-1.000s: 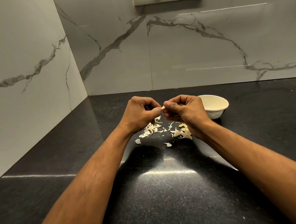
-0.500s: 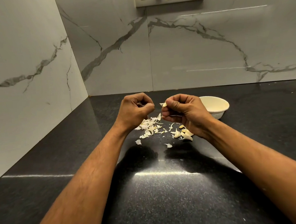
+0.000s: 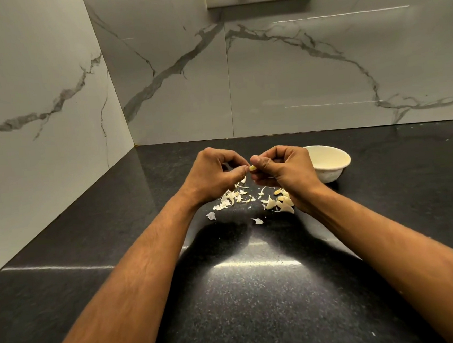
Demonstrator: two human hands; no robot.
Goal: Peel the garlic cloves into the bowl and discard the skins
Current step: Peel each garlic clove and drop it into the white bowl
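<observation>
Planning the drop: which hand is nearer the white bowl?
Right. The right hand sits just beside the white bowl, overlapping its near-left rim in view, pinching a garlic clove. The left hand is farther left, beyond the clove.

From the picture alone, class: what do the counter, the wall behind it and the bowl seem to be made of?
Counter: dark speckled stone, probably polished granite; it mirrors the lights in bright streaks.
Wall: large pale tiles with grey veins, marble or marble-look, smooth; a straight joint shows.
Bowl: cream-white, plain, faintly speckled outside; ceramic, plastic or paper, which one cannot be told.
</observation>
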